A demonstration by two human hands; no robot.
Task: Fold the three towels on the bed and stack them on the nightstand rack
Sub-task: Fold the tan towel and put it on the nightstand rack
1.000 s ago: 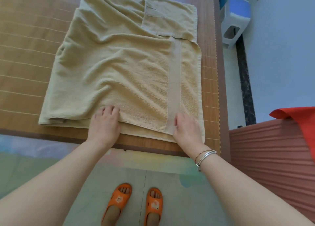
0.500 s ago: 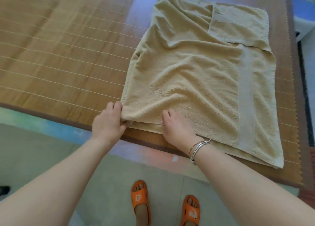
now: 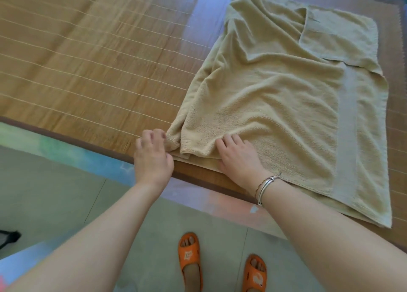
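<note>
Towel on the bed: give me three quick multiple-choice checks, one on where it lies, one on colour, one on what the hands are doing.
1. Where does the towel lie on the mat?
A. the right part, at the near edge
B. the far left corner
C. on the floor

2. What colour are the slippers?
A. blue
B. orange
C. white

3. What is the left hand doing?
A. hanging idle
B. holding a slipper
C. pinching the towel's near left corner

Answers: 1 A, the bare mat stretches away to its left. 2 B, both slippers on the floor are orange. 3 C, its fingers close on the corner, while the right hand rests on the towel beside it.
</note>
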